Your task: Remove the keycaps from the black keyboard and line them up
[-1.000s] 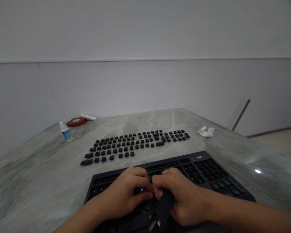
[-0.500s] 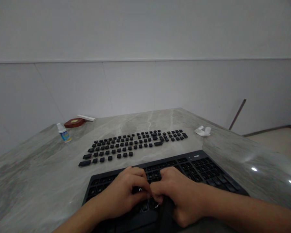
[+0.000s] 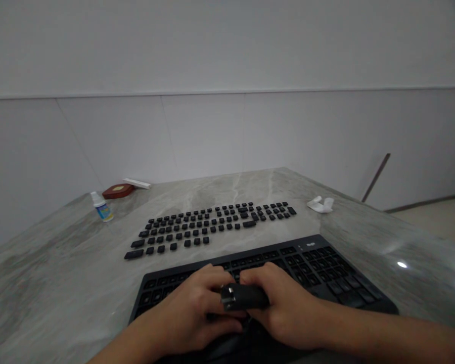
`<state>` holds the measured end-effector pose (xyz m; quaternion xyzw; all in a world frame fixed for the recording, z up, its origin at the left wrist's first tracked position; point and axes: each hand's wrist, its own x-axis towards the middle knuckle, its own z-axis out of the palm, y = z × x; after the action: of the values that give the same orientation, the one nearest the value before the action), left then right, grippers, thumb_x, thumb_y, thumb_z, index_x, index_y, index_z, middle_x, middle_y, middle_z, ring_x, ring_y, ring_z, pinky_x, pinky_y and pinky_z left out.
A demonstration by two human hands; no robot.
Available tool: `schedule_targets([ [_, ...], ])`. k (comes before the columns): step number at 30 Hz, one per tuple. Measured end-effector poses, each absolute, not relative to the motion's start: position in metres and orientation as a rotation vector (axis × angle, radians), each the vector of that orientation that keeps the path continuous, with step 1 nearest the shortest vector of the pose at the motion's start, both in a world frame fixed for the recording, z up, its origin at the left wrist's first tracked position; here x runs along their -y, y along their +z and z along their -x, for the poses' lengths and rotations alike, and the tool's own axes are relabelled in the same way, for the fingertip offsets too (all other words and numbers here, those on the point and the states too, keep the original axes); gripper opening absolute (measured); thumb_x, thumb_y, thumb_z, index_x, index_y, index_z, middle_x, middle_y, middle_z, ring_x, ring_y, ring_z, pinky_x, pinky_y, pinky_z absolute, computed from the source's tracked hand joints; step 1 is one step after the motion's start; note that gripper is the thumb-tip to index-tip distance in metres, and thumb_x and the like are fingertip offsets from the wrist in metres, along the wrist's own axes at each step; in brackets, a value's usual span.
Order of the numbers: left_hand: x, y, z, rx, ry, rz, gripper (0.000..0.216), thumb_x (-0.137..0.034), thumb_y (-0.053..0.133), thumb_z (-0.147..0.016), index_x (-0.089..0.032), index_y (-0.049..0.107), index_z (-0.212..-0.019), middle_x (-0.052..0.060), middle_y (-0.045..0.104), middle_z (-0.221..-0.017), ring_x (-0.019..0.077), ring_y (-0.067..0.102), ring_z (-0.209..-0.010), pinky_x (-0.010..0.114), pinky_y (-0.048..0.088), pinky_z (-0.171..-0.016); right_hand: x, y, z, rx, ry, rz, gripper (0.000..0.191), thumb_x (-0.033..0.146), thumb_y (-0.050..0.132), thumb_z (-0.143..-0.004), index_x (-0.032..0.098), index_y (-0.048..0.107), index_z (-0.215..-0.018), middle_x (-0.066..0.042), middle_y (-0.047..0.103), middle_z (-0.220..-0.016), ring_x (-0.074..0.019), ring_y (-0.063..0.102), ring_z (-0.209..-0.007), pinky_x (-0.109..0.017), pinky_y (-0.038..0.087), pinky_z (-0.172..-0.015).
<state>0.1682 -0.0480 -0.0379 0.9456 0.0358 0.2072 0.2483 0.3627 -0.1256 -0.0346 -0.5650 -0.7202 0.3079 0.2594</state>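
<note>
A black keyboard lies under both hands; many of its keys are off and their sockets show. My right hand is closed round the handle of a black keycap puller. This tool lies nearly level above the keys, its metal end pointing left. Over the keyboard's left-middle part is my left hand, its fingers bent right at the puller's metal end. Anything small between those fingers is hidden. Beyond the keyboard, removed black keycaps are laid out in rows on the table.
A white spray bottle with a blue label stands at the left. Behind it are a reddish-brown case and a white strip. Crumpled white paper lies on the right of the marbled table, which meets a wall.
My right hand has swung the puller from hanging down toward me to nearly level, metal end leftward. My left hand has stayed close beside it. The view has shifted slightly.
</note>
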Motion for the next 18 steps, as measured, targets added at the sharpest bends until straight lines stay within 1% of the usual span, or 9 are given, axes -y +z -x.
schedule_targets([
  [3,0.050,-0.040,-0.171,0.039,0.648,-2.689,0.015,-0.016,0.063,-0.090,-0.017,0.067,-0.104,0.004,0.067,-0.098,0.0168,0.058,-0.090,0.029,0.043,-0.082,0.126,-0.042,-0.359,1.830,0.801,1.500,0.007,0.009,0.054,-0.063,0.016,0.053,-0.061,0.001,0.056,-0.059,-0.0130,0.049,-0.057,-0.022,0.030,-0.051],
  [5,0.053,-0.041,-0.173,0.044,0.670,-2.706,0.014,-0.012,0.062,-0.089,-0.014,0.066,-0.101,0.005,0.067,-0.097,0.0163,0.058,-0.089,0.027,0.045,-0.079,0.129,-0.046,-0.356,1.754,0.785,1.474,0.008,0.009,0.053,-0.063,0.016,0.051,-0.060,0.001,0.054,-0.057,-0.0127,0.048,-0.057,-0.021,0.031,-0.051],
  [8,0.055,-0.041,-0.175,0.021,0.660,-2.706,0.011,-0.009,0.062,-0.086,-0.013,0.066,-0.095,0.005,0.066,-0.092,0.0161,0.058,-0.085,0.026,0.046,-0.075,0.133,-0.048,-0.352,1.680,0.797,1.429,0.007,0.011,0.051,-0.064,0.016,0.050,-0.059,0.000,0.055,-0.057,-0.0130,0.049,-0.058,-0.020,0.031,-0.049],
  [10,0.055,-0.041,-0.175,0.014,0.650,-2.706,0.007,-0.009,0.063,-0.085,-0.013,0.065,-0.090,0.005,0.065,-0.091,0.0159,0.058,-0.083,0.026,0.046,-0.073,0.135,-0.047,-0.351,1.682,0.782,1.389,0.007,0.012,0.048,-0.065,0.016,0.049,-0.059,0.000,0.055,-0.057,-0.0124,0.049,-0.056,-0.020,0.031,-0.048],
  [13,0.055,-0.041,-0.175,-0.006,0.663,-2.672,0.003,-0.011,0.063,-0.086,-0.013,0.061,-0.086,0.005,0.065,-0.087,0.0141,0.056,-0.077,0.023,0.045,-0.066,0.137,-0.046,-0.352,1.763,0.658,1.318,0.008,0.012,0.045,-0.066,0.016,0.047,-0.059,0.001,0.052,-0.053,-0.0105,0.046,-0.050,-0.020,0.029,-0.047],
  [16,0.056,-0.039,-0.174,0.004,0.665,-2.635,0.006,-0.013,0.060,-0.088,-0.013,0.059,-0.083,0.005,0.064,-0.083,0.0130,0.055,-0.072,0.021,0.044,-0.061,0.139,-0.045,-0.354,1.861,0.560,1.269,0.010,0.013,0.043,-0.068,0.017,0.043,-0.059,0.002,0.048,-0.049,-0.0090,0.043,-0.046,-0.020,0.026,-0.045],
  [18,0.056,-0.038,-0.173,0.032,0.680,-2.636,0.012,-0.015,0.056,-0.091,-0.012,0.061,-0.080,0.006,0.065,-0.083,0.0134,0.056,-0.072,0.022,0.046,-0.062,0.141,-0.044,-0.355,1.897,0.519,1.242,0.011,0.015,0.042,-0.070,0.018,0.041,-0.060,0.002,0.045,-0.048,-0.0082,0.039,-0.044,-0.021,0.024,-0.044],
])
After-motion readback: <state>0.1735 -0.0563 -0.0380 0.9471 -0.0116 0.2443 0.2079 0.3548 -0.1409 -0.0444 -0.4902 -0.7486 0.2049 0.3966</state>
